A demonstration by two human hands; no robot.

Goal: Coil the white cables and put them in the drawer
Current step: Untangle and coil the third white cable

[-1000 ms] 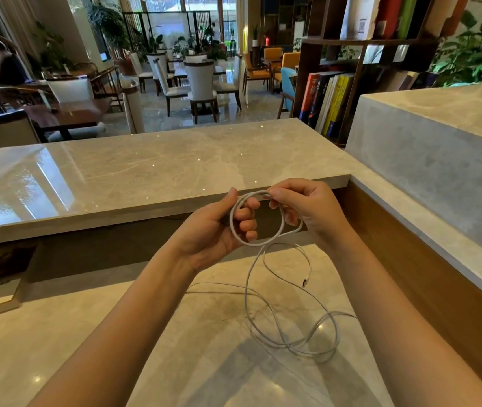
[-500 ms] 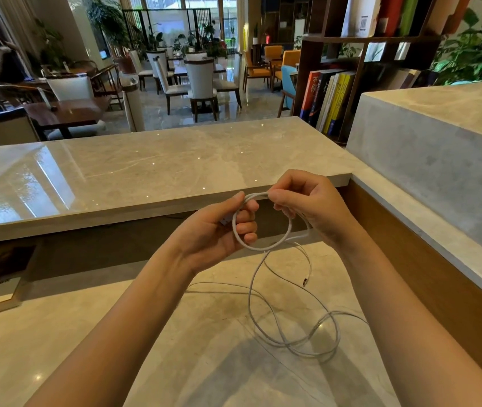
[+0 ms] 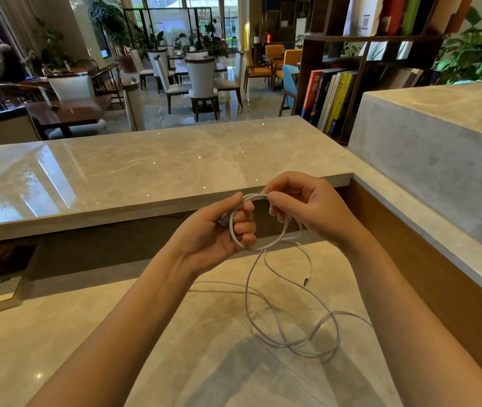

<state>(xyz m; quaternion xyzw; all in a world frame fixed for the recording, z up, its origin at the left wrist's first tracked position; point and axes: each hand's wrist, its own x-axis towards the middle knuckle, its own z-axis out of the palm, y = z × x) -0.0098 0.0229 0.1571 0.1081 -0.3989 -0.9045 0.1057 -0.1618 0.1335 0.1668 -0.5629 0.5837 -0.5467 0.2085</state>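
- Both hands hold a small loop (image 3: 258,248) of white cable in the air above the table (image 3: 116,362).
- Left hand (image 3: 213,230): fingers curled through the loop, thumb pressed on its top, and a grey plug (image 3: 222,221) tucked against the palm.
- Right hand (image 3: 313,212): thumb and fingertips pinch the top of the loop, just beside the left thumb, with the other fingers loosely curled.
- From the bottom of the loop the cable drops to the table and sprawls there in a loose tangle (image 3: 292,343). Its small far end (image 3: 306,282) lies free.
- I cannot tell whether those strands are one cable or several.
- Coiling looks barely begun, with only a turn or two wound and most of the length left.
- No drawer is in view, so stowing is not yet done.
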